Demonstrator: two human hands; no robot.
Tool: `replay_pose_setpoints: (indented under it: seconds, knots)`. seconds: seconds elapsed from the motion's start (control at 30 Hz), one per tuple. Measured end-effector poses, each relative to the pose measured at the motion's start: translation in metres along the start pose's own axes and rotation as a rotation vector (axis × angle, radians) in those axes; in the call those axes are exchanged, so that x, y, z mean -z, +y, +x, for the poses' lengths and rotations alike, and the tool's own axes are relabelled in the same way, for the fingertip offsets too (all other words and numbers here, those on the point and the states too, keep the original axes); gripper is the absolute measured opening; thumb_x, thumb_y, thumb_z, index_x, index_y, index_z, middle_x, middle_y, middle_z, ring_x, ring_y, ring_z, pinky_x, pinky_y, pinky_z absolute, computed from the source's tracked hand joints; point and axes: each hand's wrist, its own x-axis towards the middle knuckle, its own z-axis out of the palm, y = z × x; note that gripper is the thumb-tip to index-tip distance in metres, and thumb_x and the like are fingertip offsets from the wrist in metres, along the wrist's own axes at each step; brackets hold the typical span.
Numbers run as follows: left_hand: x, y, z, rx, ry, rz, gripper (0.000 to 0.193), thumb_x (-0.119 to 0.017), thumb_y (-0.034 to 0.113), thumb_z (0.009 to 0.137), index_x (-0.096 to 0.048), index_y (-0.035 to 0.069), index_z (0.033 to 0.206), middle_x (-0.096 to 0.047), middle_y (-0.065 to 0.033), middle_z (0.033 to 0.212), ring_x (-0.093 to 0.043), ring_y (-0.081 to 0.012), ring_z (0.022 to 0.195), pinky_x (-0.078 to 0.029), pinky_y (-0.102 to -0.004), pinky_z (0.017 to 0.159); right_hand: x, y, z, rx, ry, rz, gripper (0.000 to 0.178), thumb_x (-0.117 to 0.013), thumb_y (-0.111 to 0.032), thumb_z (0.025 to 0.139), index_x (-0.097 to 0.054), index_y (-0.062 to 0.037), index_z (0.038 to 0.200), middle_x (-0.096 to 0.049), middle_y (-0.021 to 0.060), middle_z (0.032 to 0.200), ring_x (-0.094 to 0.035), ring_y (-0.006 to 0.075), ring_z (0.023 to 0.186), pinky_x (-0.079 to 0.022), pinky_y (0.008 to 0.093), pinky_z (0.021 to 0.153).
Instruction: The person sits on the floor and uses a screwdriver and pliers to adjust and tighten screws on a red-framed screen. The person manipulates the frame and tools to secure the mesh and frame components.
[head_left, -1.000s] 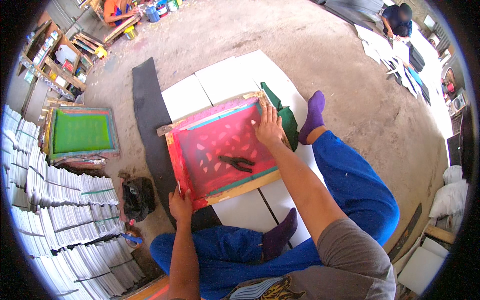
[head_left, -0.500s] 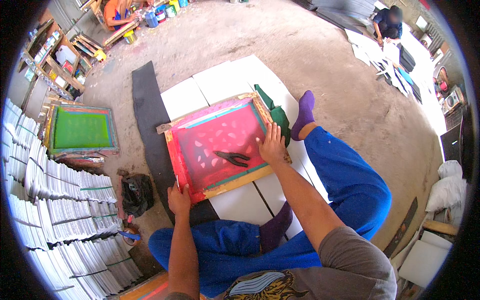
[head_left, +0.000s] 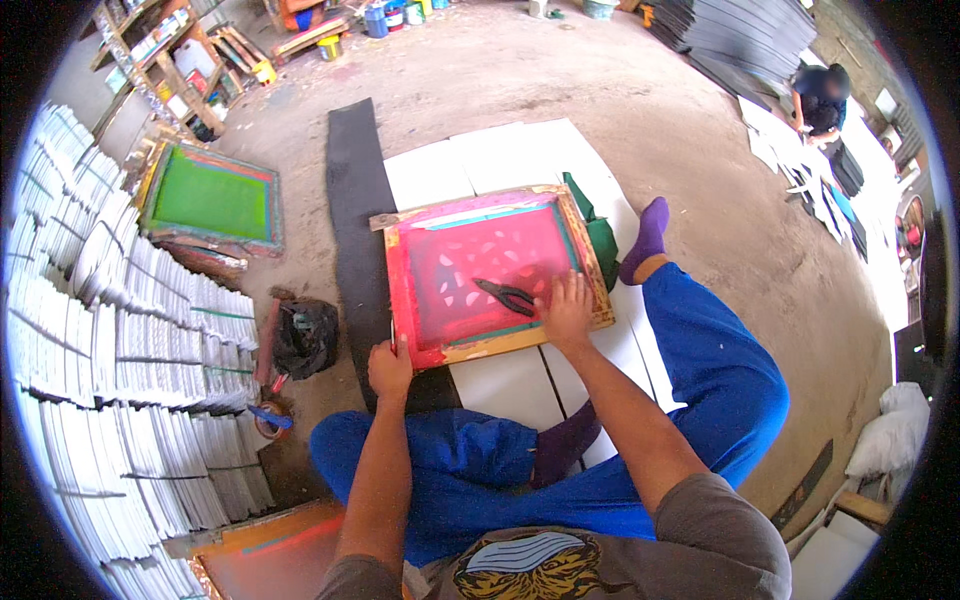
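Note:
A screen printing frame [head_left: 470, 348] with pink-red mesh lies in front of me on white sheets [head_left: 505, 385]. Black pliers [head_left: 505, 296] rest on its mesh, handles toward the right. My left hand [head_left: 391, 369] is closed at the frame's near left corner. Something thin sticks up by its thumb, too small to name. My right hand [head_left: 567, 313] lies with fingers apart over the frame's near right part, beside the plier handles. A dark green cloth [head_left: 601, 240] is partly hidden behind the frame's right side.
A long black strip [head_left: 355, 190] runs along the sheets' left side. Farther left are a green screen [head_left: 212, 195], a black plastic bag [head_left: 305, 338] and tied white stacks [head_left: 180, 350]. A co-worker [head_left: 822, 105] sits at the far right by white and black pieces.
The view has shifted, so the scene sits farther right in it. My right hand has moved nearer along the frame, toward its near edge and the pliers. My left hand stays at the corner.

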Motion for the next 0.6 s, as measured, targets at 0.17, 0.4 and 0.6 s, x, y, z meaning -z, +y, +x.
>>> replay_pose_setpoints:
  seconds: [0.17,0.4,0.6]
  knots:
    - [-0.008,-0.011,-0.001,-0.059,0.032,-0.323,0.048,-0.054,0.041,0.102,-0.071,-0.004,0.096,-0.069,-0.0207,0.092,-0.066,-0.0372,0.085,-0.051,-0.0453,0.076,0.007,-0.089,-0.007,0.272,-0.253,0.464,0.045,-0.066,-0.042,0.093,-0.063,-0.0021,0.113,-0.068,0.0197,0.106,-0.065,0.0373,0.105,-0.051,0.0477,0.091]
    - [-0.023,0.085,-0.025,0.210,-0.168,-1.134,0.057,-0.045,0.043,0.108,-0.070,-0.007,0.115,-0.072,-0.0151,0.104,-0.066,-0.0198,0.095,-0.051,-0.0331,0.086,0.035,-0.152,-0.028,0.043,-0.527,1.210,0.037,-0.050,-0.034,0.106,-0.063,-0.0021,0.118,-0.069,0.0221,0.098,-0.071,0.0324,0.091,-0.054,0.0427,0.078]
    - [-0.069,0.127,-0.005,-0.313,-0.038,-0.655,0.046,-0.054,0.037,0.104,-0.069,-0.004,0.117,-0.071,-0.0186,0.109,-0.066,-0.0343,0.102,-0.049,-0.0404,0.094,0.052,-0.092,0.025,-0.182,-0.178,0.891,0.030,-0.056,-0.031,0.102,-0.063,-0.0032,0.112,-0.070,0.0242,0.090,-0.069,0.0442,0.087,-0.055,0.0485,0.074]
